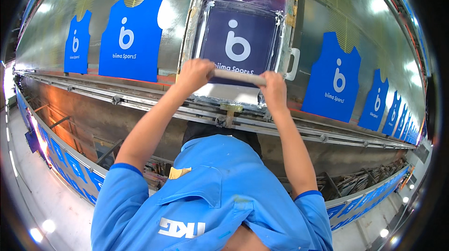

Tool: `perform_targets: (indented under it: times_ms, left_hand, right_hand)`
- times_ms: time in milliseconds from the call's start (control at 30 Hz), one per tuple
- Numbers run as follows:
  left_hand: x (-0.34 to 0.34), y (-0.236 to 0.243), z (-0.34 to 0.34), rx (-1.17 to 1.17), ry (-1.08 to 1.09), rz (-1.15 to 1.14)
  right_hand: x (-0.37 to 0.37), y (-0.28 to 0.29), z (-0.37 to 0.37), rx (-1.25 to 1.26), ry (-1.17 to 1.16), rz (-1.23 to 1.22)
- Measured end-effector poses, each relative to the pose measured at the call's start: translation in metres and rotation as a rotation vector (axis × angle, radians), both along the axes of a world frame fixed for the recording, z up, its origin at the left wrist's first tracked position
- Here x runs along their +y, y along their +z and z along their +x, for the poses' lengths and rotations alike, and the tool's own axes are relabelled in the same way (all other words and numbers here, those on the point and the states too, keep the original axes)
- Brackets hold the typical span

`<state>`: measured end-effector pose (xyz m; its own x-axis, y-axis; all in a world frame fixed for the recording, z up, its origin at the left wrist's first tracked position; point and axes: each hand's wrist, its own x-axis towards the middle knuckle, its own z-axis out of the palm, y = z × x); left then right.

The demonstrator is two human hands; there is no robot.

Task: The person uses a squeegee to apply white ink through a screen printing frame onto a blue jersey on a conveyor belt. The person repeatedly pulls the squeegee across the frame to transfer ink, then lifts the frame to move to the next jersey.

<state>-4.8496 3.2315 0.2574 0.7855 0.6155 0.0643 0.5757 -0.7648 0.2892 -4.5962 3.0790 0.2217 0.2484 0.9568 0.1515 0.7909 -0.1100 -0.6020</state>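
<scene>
Both my hands grip a long squeegee [239, 77] by its ends, and it lies crosswise over the near part of a printing screen. My left hand [196, 74] is closed round its left end. My right hand [275, 89] is wrapped round the right end. The screen's frame [189, 26] is worn and ink-stained, and its dark mesh [255, 17] carries a pale rounded design with lettering partly covered by the squeegee. White ink [224, 93] lies along the screen's near end, just below the squeegee. The squeegee's blade edge is hidden.
A white handle [293, 65] juts from the screen's right side. Blue vest-shaped fabric panels with white prints, such as one at left [145, 21] and one at right [318, 82], lie along the long table. A metal rail [187, 106] edges it; cluttered shelving [360, 181] stands below.
</scene>
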Motion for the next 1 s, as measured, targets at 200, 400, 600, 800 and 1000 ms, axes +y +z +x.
perform_targets:
  times_ms: [200, 400, 600, 800, 1000]
  left_hand:
    - [-0.048, -0.007, -0.031, 0.045, -0.056, 0.093]
    - [-0.03, 0.001, 0.024, 0.107, 0.038, 0.164]
    - [0.019, -0.017, 0.048, 0.404, 0.013, -0.296]
    - [0.1, 0.004, 0.069, 0.252, -0.001, -0.447]
    - [0.173, 0.073, 0.146, 0.04, 0.034, -0.081]
  right_hand:
    - [-0.042, -0.007, -0.022, -0.06, 0.064, 0.039]
    - [0.0, 0.012, 0.007, -0.124, 0.123, -0.181]
    - [0.043, -0.009, 0.043, 0.135, 0.316, -0.537]
    - [0.078, 0.048, 0.074, 0.528, 0.097, -0.402]
    - [0.054, -0.032, 0.148, 0.258, -0.488, 0.173]
